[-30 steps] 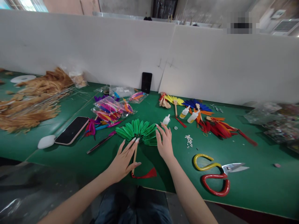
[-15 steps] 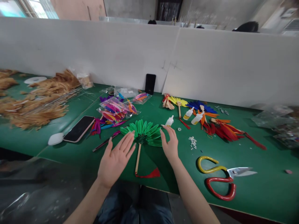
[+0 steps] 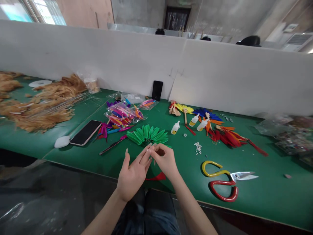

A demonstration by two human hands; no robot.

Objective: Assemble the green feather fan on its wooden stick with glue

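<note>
A green feather fan [image 3: 148,134] lies on the green table [image 3: 264,192], its red tassel [image 3: 156,178] showing near the front edge; its stick is hidden behind my hands. My left hand [image 3: 134,171] is raised above the fan's handle, palm up, fingers stretched out and together. My right hand [image 3: 165,160] is beside it, its fingers curled and pinching at the tips of the left hand's fingers. I cannot make out anything held in that pinch.
Scissors with a yellow and a red handle [image 3: 223,181] lie to the right. Small glue bottles [image 3: 174,128], white beads [image 3: 197,147], finished feather fans [image 3: 207,116], bags of coloured feathers [image 3: 121,115], a phone [image 3: 85,132], a white mouse [image 3: 62,142] and brown feather piles [image 3: 41,107] lie around.
Both hands have left the fan and come together above its handle. The left hand turned palm up; the right hand's fingers closed onto the left fingertips.
</note>
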